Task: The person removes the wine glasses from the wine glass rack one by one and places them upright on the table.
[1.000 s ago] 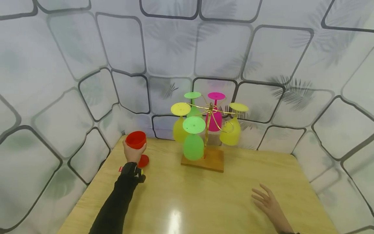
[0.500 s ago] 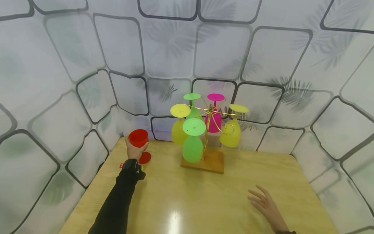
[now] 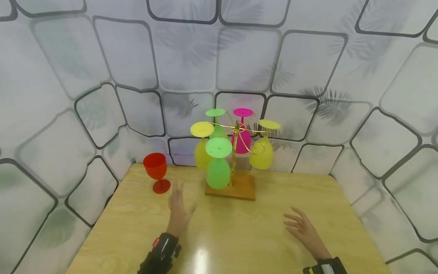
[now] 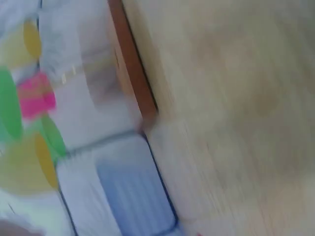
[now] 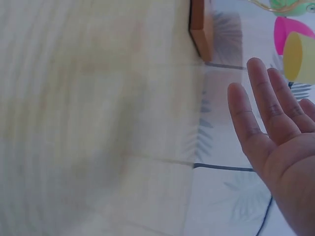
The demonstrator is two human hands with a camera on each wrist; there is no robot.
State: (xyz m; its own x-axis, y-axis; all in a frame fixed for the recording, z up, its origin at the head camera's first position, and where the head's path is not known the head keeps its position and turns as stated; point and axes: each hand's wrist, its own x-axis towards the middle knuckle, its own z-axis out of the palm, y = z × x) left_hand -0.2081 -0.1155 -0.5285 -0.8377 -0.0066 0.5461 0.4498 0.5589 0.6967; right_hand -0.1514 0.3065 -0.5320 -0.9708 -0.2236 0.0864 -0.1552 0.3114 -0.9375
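A red goblet stands upright at the back left of the table. My left hand is apart from it, to its lower right, with fingers extended and nothing held. Over the right part of the table, my right hand has relaxed, spread fingers and holds nothing; the right wrist view shows the bare palm. Between and beyond the hands stands a gold wire rack on a wooden base. Upside down on it hang a front green goblet, a pink goblet, a right yellow goblet and others.
The light wooden table ends at the back against a patterned wall covering, which also closes in both sides. The rack's wire arms and the hanging goblets' feet stick out above the base. The left wrist view is blurred.
My left hand has let go of the red goblet and moved right and toward me, while the goblet stays standing. The right hand has hardly moved. The head view has turned slightly right.
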